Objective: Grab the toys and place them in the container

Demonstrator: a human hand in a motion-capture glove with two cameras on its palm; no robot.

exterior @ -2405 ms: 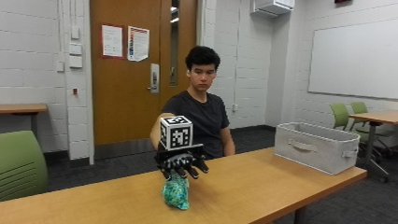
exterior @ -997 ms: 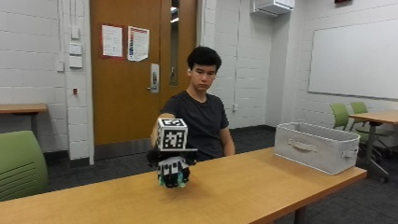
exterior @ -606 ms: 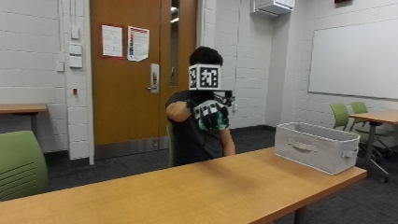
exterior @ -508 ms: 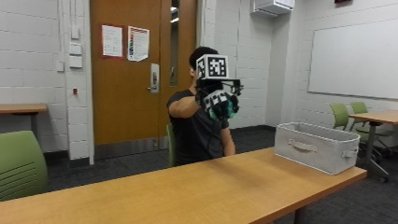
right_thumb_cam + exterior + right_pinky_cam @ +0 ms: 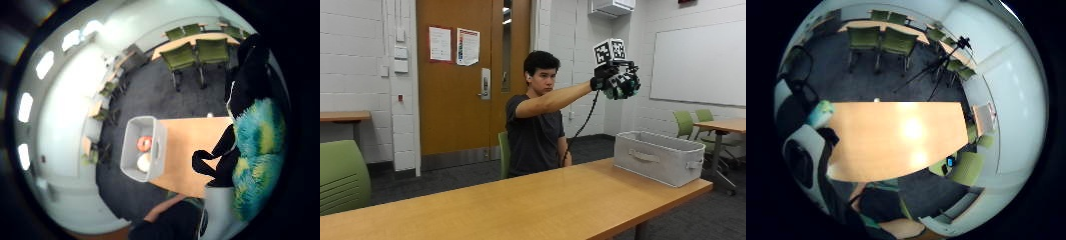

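Your gloved right hand (image 5: 617, 82) grips the fuzzy teal toy (image 5: 255, 150) high above the table (image 5: 539, 200), short of the container (image 5: 658, 156), where two toys (image 5: 144, 144) already lie.

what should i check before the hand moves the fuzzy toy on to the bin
1. Toy held: the gloved right hand grips the teal fuzzy toy - ok.
2. Toy clear of the table: raised high above it - ok.
3. Hand over the grey container: short of it, off to its side - not ok.
4. Container open on top: no lid, opening faces up - ok.
5. Room inside: an orange toy and a pale toy lie there, with space left - ok.
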